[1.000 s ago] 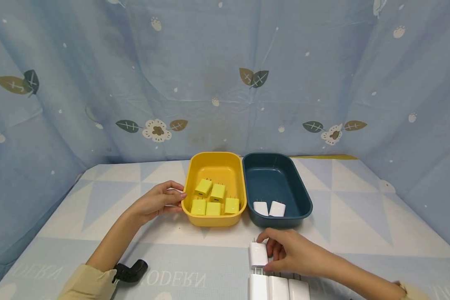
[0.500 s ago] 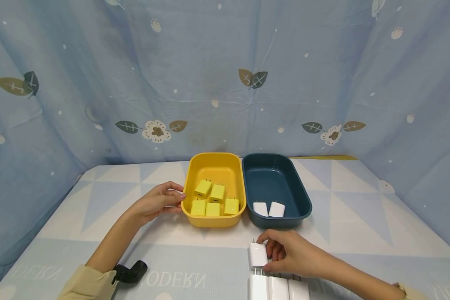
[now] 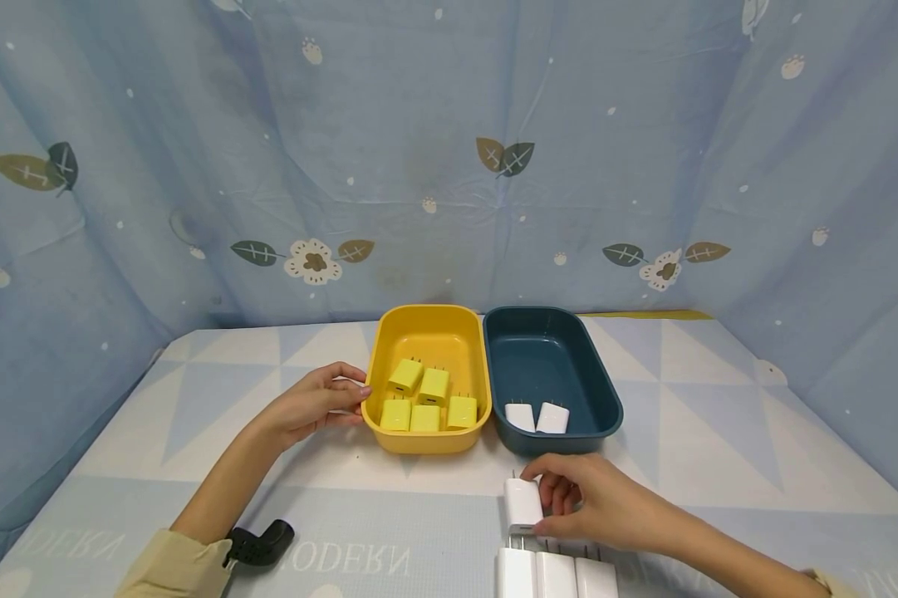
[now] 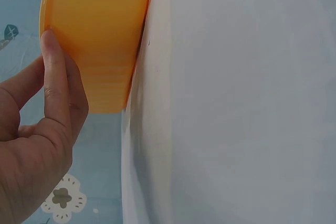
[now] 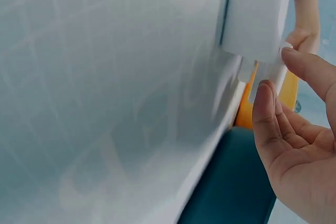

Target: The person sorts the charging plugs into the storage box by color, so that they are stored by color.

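Note:
My left hand [image 3: 317,404] touches the left side of the yellow bin [image 3: 426,443]; in the left wrist view a fingertip meets its rim. Several yellow charger plugs [image 3: 434,384] lie inside. My right hand [image 3: 594,502] pinches a white charger plug [image 3: 522,502] between thumb and fingers, prongs pointing away from me. Just below it, a row of white charger plugs [image 3: 556,575] lies on the table, cut off by the frame's lower edge. Two white charger plugs [image 3: 552,417] sit at the near end of the dark blue bin [image 3: 555,445].
The two bins stand side by side at the back of the table [image 3: 329,507], whose cover has a pale blue and white pattern. A blue patterned curtain [image 3: 419,166] hangs behind. A black strap piece [image 3: 262,542] sticks out from the left wrist.
The right hand has shifted the pinched white charger plug slightly to the right and up from the row, its near end now tipped into view. The left hand stays at the yellow bin.

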The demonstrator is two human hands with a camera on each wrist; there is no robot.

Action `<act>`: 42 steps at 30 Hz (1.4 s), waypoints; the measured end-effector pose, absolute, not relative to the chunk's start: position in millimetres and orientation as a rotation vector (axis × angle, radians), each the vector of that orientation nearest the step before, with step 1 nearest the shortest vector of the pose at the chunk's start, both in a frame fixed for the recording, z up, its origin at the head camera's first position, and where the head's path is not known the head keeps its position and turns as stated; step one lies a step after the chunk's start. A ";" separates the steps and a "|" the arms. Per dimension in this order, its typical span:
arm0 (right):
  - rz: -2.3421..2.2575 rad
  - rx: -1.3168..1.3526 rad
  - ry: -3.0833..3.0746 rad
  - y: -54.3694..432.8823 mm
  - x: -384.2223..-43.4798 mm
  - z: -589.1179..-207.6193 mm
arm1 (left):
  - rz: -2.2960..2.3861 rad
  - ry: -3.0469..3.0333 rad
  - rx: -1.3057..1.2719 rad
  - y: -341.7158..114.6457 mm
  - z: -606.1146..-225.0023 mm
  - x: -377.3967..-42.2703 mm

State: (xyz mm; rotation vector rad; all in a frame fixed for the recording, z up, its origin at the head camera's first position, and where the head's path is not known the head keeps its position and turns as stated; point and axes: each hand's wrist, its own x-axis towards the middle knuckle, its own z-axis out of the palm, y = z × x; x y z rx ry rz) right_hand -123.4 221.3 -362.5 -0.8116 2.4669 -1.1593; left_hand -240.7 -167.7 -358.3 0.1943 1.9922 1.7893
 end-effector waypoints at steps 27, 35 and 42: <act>-1.093 -0.950 2.672 256.7 -121.1 -319.4 | 1.794 1.976 0.191 -167.6 -357.5 -239.9; -1.076 -0.987 2.754 270.1 -130.9 -309.4 | 1.794 1.974 0.196 -167.8 -357.0 -239.9; -1.034 -0.911 2.800 283.2 -142.2 -307.8 | 1.795 1.971 0.196 -168.0 -358.0 -240.6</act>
